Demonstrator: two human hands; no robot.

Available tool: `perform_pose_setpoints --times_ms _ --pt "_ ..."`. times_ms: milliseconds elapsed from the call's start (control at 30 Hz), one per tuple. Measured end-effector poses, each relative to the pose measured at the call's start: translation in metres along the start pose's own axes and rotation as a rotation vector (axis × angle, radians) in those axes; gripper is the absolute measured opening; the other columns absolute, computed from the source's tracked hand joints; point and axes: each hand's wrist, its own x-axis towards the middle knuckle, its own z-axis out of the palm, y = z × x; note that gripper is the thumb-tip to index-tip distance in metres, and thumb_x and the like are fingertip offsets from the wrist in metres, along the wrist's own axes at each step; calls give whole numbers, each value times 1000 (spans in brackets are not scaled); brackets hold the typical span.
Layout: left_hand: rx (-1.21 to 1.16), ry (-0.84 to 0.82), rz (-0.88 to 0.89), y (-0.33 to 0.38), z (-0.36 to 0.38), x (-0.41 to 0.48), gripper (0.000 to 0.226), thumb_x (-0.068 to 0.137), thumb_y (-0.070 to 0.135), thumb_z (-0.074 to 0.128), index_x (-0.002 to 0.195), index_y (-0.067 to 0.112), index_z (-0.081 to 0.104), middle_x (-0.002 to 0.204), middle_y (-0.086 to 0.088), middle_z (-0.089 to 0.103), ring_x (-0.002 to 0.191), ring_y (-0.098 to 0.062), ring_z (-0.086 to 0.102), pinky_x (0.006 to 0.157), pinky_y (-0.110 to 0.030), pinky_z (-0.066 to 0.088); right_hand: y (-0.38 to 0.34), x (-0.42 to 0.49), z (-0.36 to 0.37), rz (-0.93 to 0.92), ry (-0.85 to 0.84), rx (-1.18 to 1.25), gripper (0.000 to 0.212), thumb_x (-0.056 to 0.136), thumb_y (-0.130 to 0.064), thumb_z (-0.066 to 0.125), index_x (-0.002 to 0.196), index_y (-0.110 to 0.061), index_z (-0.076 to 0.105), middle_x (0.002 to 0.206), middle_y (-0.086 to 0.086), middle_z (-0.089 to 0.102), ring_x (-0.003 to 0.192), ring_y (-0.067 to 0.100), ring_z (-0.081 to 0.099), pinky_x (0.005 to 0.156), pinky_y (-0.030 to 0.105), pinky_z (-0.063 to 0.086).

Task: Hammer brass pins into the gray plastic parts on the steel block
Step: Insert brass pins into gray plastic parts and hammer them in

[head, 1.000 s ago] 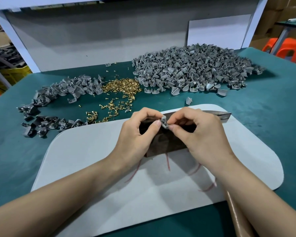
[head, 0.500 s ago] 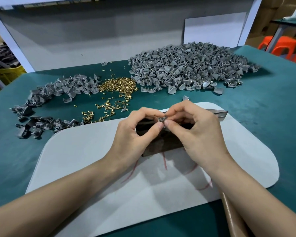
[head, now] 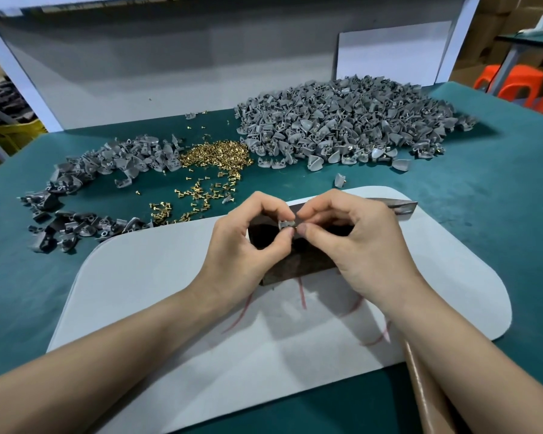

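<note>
Pinching a small gray plastic part (head: 285, 224) btw thumb & forefinger, the left hand (head: 248, 245) is curled almost closed, w/ the other fingers tucked below. The right hand (head: 361, 245) mirrors it. Its thumb & forefinger tips press together at the part's right edge, touching the left fingertips, and the rest of its fingers are curled in. Whether a pin sits in that pinch is too small to tell.

The steel block (head: 295, 270) lies directly under both hands, w/ the part held over its top. Contact btw part & block can't be made out. The block is long and its near face is dark & brownish. Its right end pokes out past the right hand as bare shiny metal.

The block rests on a white mat (head: 170, 292), smooth w/ rounded corners and a few curved red lines near the block. The mat lies on a teal surface (head: 499, 198) that looks like cloth.

Beyond the left hand sit the brass pins (head: 217, 156), a glittering heap w/ a loose scatter trailing toward the mat. To their right is a big heap of gray parts (head: 342, 123), wedge-shaped shells, many w/ pins sticking out. To their left a smaller heap (head: 132, 158) curves round toward the near left, looking darker there. One stray part (head: 339, 180) lies just off the mat's far edge.

A brown glossy handle (head: 427, 389) runs under the right forearm at the near right. Orange stools (head: 521, 86) stand off the surface, far right.
</note>
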Motion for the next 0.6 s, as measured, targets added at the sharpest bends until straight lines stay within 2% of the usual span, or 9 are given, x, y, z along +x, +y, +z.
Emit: perform_pose_setpoints --times_ms 167,267,333,400,433,500,533,600 --pt "-10 6 -17 -2 0 1 11 78 15 62 87 20 58 81 13 61 77 -2 57 75 -12 42 -2 -1 0 -26 -4 -143 17 77 -15 73 74 -31 70 75 -8 68 84 10 59 80 33 48" --pt "-21 7 -15 -2 0 1 11 79 15 63 88 20 58 81 7 62 77 -6 57 74 -15 44 -4 -2 1 -25 -19 -242 16 79 -18 70 75 -33 66 77 -9 65 86 6 50 77 17 39" --pt "-37 3 -14 -2 1 1 10 81 15 64 88 21 59 83 3 63 77 -13 58 73 -20 46 -6 -2 2 -27 -23 -269 12 80 -16 68 75 -27 65 74 -15 59 86 4 44 75 10 34" --pt "-52 -7 -26 -1 1 0 11 83 12 66 88 21 62 85 2 65 80 -17 60 74 -22 47 -7 -2 2 -31 -15 -299 8 80 -17 65 77 -24 64 72 -18 55 89 8 44 82 19 36" --pt "-53 -11 -34 -1 1 -1 12 84 10 66 88 21 63 85 2 66 81 -16 60 74 -22 47 -8 -2 1 -27 -9 -323 7 81 -20 64 77 -25 64 72 -18 56 90 10 45 87 29 38" --pt "-45 -12 -43 0 1 -1 13 84 7 66 88 19 65 86 2 67 81 -13 61 75 -18 47 -9 -3 0 -15 -1 -357 6 80 -25 64 75 -29 62 72 -16 58 90 13 47 88 46 40" --pt "-40 -12 -44 1 1 -1 14 84 6 66 89 19 65 86 3 67 81 -11 62 75 -16 47 -9 -3 0 -13 5 -358 6 79 -26 64 74 -28 62 72 -15 59 90 13 47 87 48 40" --pt "-27 -18 -51 2 1 -1 16 83 6 66 91 20 65 87 4 68 83 -6 63 77 -13 45 -9 -3 0 -12 30 -331 6 78 -23 66 73 -25 64 71 -13 59 88 15 47 85 43 40"
